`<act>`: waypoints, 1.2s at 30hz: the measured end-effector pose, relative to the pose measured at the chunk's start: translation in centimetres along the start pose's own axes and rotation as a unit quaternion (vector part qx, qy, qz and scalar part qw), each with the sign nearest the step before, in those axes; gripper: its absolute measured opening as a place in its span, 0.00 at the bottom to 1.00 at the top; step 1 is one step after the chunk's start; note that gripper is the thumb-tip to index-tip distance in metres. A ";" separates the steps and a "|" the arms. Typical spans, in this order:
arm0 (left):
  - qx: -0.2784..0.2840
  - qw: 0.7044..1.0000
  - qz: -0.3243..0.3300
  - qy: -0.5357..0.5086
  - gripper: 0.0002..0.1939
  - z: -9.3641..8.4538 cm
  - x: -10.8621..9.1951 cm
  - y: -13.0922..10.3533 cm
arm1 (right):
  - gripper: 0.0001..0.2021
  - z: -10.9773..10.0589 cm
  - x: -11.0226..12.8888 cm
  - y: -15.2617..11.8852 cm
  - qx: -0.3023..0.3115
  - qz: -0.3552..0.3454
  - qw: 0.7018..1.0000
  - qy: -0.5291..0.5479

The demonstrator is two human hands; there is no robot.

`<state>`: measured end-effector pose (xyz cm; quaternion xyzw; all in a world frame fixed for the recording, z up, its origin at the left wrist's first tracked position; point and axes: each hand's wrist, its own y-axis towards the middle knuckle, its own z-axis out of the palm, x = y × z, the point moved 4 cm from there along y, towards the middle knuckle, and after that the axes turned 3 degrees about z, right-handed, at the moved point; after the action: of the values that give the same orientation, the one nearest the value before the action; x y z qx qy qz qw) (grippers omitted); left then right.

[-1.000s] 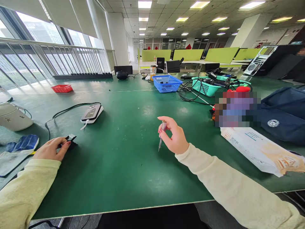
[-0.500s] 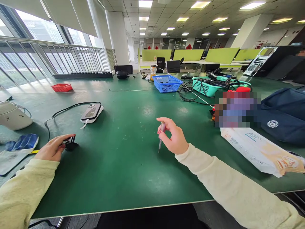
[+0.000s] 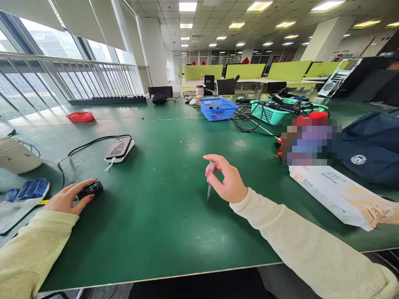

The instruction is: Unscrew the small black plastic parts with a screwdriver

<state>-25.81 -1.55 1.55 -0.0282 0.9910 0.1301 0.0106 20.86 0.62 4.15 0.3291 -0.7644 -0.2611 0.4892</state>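
Note:
My right hand (image 3: pixel 228 177) is closed around the clear handle of a small screwdriver (image 3: pixel 212 167), which stands upright with its metal tip pointing down at the green table. The index finger is stretched out near the handle's brass-coloured top. On the left, my left hand (image 3: pixel 69 198) grips a small black block-shaped part (image 3: pixel 91 190) between thumb and fingers, low over the tabletop. Part of that piece is hidden by the fingers, and its exact kind does not show. A blue and grey work glove (image 3: pixel 26 199) lies just left of this hand.
A phone (image 3: pixel 119 148) with cables sits beyond my left hand. Farther back are a red tray (image 3: pixel 80 118), a blue basket (image 3: pixel 218 109) and a teal basket (image 3: pixel 268 114) with tangled black cords. On the right lie a white packet (image 3: pixel 330 191) and a dark blue bag (image 3: pixel 374 149).
The black part has tipped over in my left hand, from edge-up to a broader face showing, and the thumb has come round its near side. My right hand has hardly moved.

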 end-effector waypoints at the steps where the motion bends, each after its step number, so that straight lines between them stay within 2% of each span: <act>1: -0.005 1.000 -0.026 0.013 0.31 -0.2 0.0 -0.1 | 0.19 0.0 0.0 0.0 0.000 -0.001 1.000 0.001; 3: -0.020 0.999 -0.041 0.022 0.32 -0.5 -0.3 -0.3 | 0.19 0.0 0.0 0.0 -0.002 -0.001 1.000 0.003; 7: -0.045 0.999 0.002 0.000 0.29 -0.6 -0.5 -0.4 | 0.20 0.0 0.0 0.0 -0.001 -0.001 1.000 0.001; 16: -0.067 0.994 0.065 -0.050 0.24 1.0 1.6 0.4 | 0.19 -0.1 0.1 0.1 -0.004 -0.003 1.000 -0.002; 20: -0.071 0.994 0.062 -0.058 0.24 1.2 1.9 0.5 | 0.19 -0.1 0.2 0.0 -0.004 -0.002 1.000 -0.001; 27: -0.049 0.998 0.026 0.003 0.27 1.1 1.2 0.2 | 0.19 0.0 0.2 0.0 -0.003 -0.006 1.000 0.006; 31: -0.038 0.998 0.040 0.022 0.30 1.5 1.6 0.4 | 0.19 0.1 0.2 0.0 0.001 0.001 1.000 0.004; 36: -0.049 0.996 0.061 0.035 0.27 1.2 1.8 0.7 | 0.19 0.0 0.2 0.0 0.003 0.007 1.000 0.002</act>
<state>-27.66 -0.70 0.55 0.0271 0.9830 0.1783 -0.0333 20.79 0.43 4.24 0.3264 -0.7662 -0.2544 0.4916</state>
